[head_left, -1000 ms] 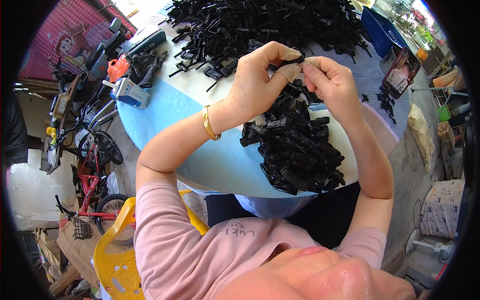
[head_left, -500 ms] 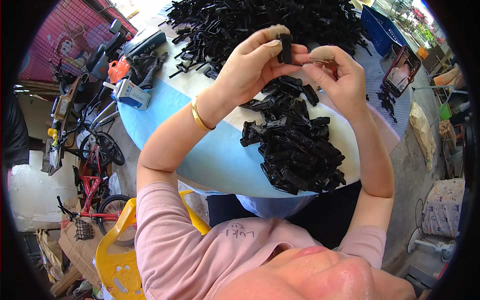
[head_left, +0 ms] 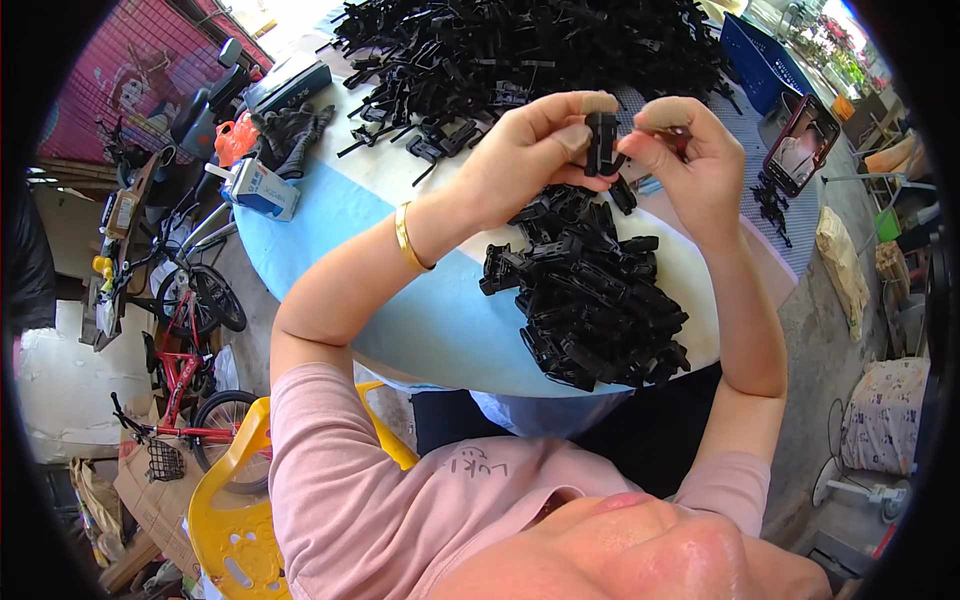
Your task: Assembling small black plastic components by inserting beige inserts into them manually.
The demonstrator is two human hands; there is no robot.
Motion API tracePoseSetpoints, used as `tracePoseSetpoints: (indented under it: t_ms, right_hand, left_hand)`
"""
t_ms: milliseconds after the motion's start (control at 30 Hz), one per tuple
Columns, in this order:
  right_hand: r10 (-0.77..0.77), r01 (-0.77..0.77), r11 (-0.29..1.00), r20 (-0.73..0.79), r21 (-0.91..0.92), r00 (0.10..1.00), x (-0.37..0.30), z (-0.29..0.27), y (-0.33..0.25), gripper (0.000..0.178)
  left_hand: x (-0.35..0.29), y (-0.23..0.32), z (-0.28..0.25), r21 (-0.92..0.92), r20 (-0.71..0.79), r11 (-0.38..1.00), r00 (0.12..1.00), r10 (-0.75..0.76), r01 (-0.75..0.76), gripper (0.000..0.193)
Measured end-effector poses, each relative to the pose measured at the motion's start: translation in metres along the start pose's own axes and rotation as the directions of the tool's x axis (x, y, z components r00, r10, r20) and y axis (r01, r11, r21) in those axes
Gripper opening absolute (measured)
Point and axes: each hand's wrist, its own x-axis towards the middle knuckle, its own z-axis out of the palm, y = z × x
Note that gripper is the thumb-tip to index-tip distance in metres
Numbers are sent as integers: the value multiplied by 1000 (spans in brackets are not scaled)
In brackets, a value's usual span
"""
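Note:
My left hand (head_left: 535,150), with a gold bangle at the wrist, grips a small black plastic part (head_left: 601,143) upright between thumb and fingers. Close by on its right side, my right hand (head_left: 695,160) is pinched; whatever lies between its thumb and index finger is too small to make out. Tan covers wrap the index fingertips. Below both hands lies a heap of similar black parts (head_left: 605,300) near the table's front edge. A much larger pile of black pieces (head_left: 550,50) spreads over the far side, many with thin stems.
On the round table (head_left: 330,260), a blue-white carton (head_left: 262,190), dark gloves (head_left: 290,135) and a box (head_left: 290,88) sit at left. To the right are a blue basket (head_left: 765,62) and a propped phone (head_left: 803,145). A yellow chair (head_left: 230,500) stands lower left.
Both hands have come nearer to me and the held black part has shifted slightly right with my left hand. The part now stands closer to my right fingertips.

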Motion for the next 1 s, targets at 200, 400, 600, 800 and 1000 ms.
tracePoseSetpoints:
  t_ms: [200,400,600,800,1000]
  right_hand:
    - [266,-264,963,47,-55,963,3,5,2,14]
    - [523,-560,793,204,241,828,4,1,2,15]
    - [491,-519,842,193,145,850,1,4,1,17]
    - [491,-498,866,115,44,864,-3,15,-7,16]
    - [507,-537,840,241,76,828,8,-2,-1,15]
  left_hand:
    - [-4,-10,7,244,59,943,975,216,-224,43]
    - [0,-9,-1,174,-49,970,982,180,-170,32]
    - [-2,-8,0,272,-94,942,969,230,-197,30]
    - [-3,-14,-3,514,-103,816,926,363,-263,25]
    - [-5,-4,1,676,8,635,866,501,-373,27]
